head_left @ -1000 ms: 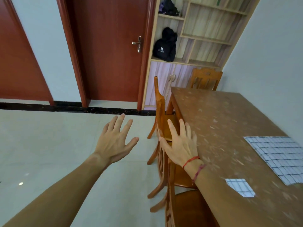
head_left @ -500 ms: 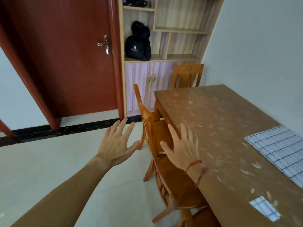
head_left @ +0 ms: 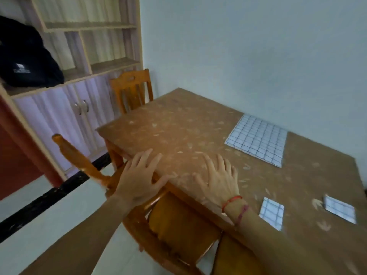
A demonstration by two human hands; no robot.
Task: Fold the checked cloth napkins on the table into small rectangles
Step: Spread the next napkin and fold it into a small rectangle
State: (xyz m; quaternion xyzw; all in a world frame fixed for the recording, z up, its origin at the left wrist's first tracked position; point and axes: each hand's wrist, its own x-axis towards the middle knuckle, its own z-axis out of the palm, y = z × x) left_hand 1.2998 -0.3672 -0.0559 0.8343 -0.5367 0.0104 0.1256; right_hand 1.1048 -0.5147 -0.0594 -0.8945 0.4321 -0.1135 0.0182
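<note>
1. Reaching forward in the head view, the person's left hand [head_left: 139,181] has its fingers spread and released, holding nothing; it sits over the near-left edge of the speckled brown wooden table [head_left: 178,132], and contact with the edge cannot be told through the blur
2. The right hand [head_left: 219,181] is also splayed flat with loose fingers, empty, above the tabletop just inside its near edge; a red string bracelet [head_left: 231,201] circles the wrist
3. One large unfolded white napkin with a blue checked grid [head_left: 258,140] lies flat on the table near the pale wall [head_left: 258,46], well apart from both hands
4. Two small folded checked rectangles lie closer to the person: one small folded napkin [head_left: 271,212] just beside the right forearm, and a second folded napkin [head_left: 340,209] farther right near the table's right edge
5. An orange wooden chair [head_left: 178,231] is tucked under the table's near side below the hands, tilted in the wide-angle view; another orange wooden chair [head_left: 132,90] stands at the far end
6. A shelving unit with pale lilac cabinet doors [head_left: 65,114] stands at the left, with a black bag [head_left: 25,60] on its shelf
</note>
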